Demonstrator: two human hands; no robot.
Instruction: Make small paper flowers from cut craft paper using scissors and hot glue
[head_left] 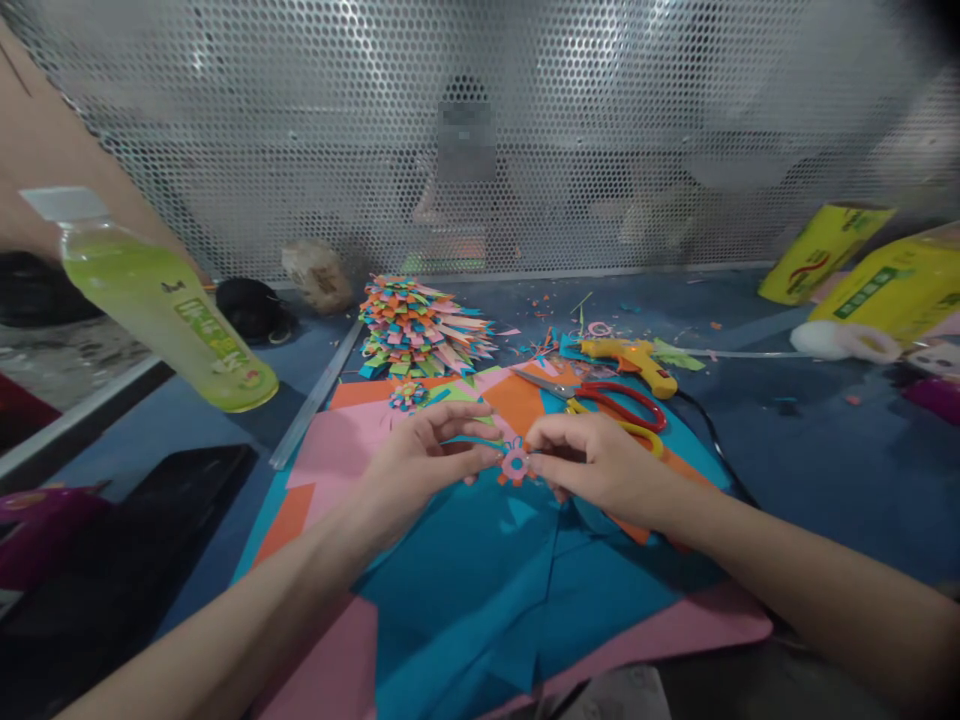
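Between my two hands is a small pink paper ring (pixel 516 464) with orange tabs around its edge and a blue loop at its top. My left hand (pixel 439 440) pinches its left side with thumb and fingertips. On the other side, my right hand (pixel 581 455) grips the ring's right edge, its fingers curled. Beneath them lie blue paper sheets (pixel 465 580) over pink and orange ones. A small finished-looking paper flower (pixel 409 396) rests just beyond my left hand. Red-handled scissors (pixel 622 398) and a yellow-handled pair (pixel 637 432) lie beyond my right hand.
A colourful pile of fringed paper (pixel 420 330) stands at the back. To its right are paper scraps and a yellow glue gun (pixel 630 360) with a black cord. A drink bottle (pixel 165 310), a clear ruler (pixel 315 395) and a dark phone-like slab (pixel 172 520) are at left. Yellow packages (pixel 892 290) stand right.
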